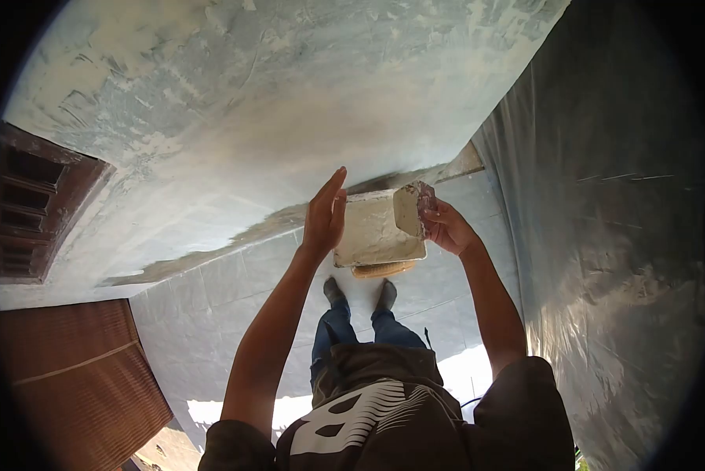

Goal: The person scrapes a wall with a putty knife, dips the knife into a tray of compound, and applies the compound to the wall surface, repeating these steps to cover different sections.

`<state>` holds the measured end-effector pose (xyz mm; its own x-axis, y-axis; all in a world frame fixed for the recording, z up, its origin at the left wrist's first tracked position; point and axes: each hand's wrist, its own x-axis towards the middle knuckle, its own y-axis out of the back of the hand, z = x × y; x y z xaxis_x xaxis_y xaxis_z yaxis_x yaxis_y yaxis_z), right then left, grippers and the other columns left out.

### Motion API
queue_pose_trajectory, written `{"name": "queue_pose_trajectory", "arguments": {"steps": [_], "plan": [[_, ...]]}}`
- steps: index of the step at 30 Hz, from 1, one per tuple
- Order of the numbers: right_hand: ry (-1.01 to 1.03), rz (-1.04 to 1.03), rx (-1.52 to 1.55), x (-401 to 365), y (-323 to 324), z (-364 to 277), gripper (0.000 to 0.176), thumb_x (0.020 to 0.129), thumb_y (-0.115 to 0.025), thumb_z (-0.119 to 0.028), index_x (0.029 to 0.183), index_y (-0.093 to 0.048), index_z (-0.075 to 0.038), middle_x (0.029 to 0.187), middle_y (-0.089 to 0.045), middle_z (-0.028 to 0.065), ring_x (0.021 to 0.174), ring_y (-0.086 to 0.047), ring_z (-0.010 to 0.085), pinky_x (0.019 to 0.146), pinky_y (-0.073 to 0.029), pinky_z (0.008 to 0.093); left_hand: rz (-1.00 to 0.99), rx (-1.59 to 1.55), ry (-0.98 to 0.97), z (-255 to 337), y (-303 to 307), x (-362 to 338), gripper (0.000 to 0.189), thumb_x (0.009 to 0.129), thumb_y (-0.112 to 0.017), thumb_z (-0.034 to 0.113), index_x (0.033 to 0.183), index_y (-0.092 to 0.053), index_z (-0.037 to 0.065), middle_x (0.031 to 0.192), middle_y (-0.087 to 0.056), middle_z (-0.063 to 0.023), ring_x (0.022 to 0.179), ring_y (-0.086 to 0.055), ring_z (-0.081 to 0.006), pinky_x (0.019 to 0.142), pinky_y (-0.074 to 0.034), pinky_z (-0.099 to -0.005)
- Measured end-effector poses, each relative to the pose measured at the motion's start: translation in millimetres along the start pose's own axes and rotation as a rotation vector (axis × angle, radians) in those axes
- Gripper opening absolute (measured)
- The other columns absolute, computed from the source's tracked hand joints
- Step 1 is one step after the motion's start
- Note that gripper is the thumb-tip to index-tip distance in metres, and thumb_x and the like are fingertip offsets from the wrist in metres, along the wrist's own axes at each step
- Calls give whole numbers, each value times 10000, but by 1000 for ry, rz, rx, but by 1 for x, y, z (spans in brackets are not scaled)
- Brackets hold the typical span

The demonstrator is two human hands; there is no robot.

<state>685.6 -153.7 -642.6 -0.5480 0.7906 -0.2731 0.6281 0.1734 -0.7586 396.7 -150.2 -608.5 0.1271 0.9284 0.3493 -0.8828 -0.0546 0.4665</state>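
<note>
A rectangular tub (368,224), its walls and bottom crusted with pale plaster, is in front of me between my hands. My left hand (325,218) is at the tub's left side, fingers stretched straight and together, overlapping its rim in this view. My right hand (449,228) is closed on a flat, brownish, plaster-smeared piece (426,199) at the tub's right wall; I cannot tell what kind of tool it is. Below the tub's near edge shows part of a yellowish, ribbed thing (384,270), mostly hidden.
A wall (289,102) with patchy pale plaster rises ahead. Grey sheeting (235,306) covers the floor around my feet, and translucent plastic sheeting (595,235) hangs at the right. A brown slotted frame (34,200) is set in the wall's left, above a reddish-brown corrugated panel (85,369).
</note>
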Motion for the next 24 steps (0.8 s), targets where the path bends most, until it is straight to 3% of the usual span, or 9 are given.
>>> {"name": "queue_pose_trajectory", "arguments": {"steps": [4, 8, 10, 21, 24], "plan": [[160, -125, 41, -5, -33, -35, 302, 972, -603, -124, 1249, -543, -20, 945, -685, 55, 728, -689, 128, 594, -605, 293, 40, 39, -179, 49, 11, 39, 405, 1026, -457, 146, 1397, -510, -9, 1420, -530, -232, 1328, -500, -394, 1093, -420, -442], [331, -206, 21, -6, -77, -78, 318, 972, -593, -101, 1277, -530, -34, 1024, -694, 60, 787, -695, 135, 567, -585, 276, 61, 122, -349, 104, 23, 77, 411, 1017, -463, 132, 1396, -504, -25, 1434, -513, -233, 1336, -491, -391, 1101, -413, -426], [473, -76, -71, -5, -106, -101, 306, 977, -578, -81, 1277, -543, -31, 1037, -691, 59, 788, -696, 137, 590, -606, 290, 93, 127, -417, 125, 34, 96, 413, 1016, -463, 129, 1395, -502, -30, 1437, -510, -232, 1340, -488, -387, 1103, -411, -424], [703, -202, -158, -3, -185, -192, 269, 955, -597, -52, 1219, -574, -8, 1014, -680, 53, 799, -699, 139, 698, -660, 344, 169, 139, -700, 214, 92, 174, 448, 1056, -380, 201, 1423, -471, -39, 1460, -494, -226, 1370, -462, -379, 1133, -366, -423], [753, -261, -159, 2, -204, -215, 271, 951, -585, -34, 1218, -571, 10, 1119, -663, 119, 903, -709, 186, 743, -664, 377, 191, 164, -747, 236, 114, 195, 443, 1049, -390, 188, 1426, -475, -29, 1458, -495, -228, 1370, -464, -379, 1132, -365, -422]]}}
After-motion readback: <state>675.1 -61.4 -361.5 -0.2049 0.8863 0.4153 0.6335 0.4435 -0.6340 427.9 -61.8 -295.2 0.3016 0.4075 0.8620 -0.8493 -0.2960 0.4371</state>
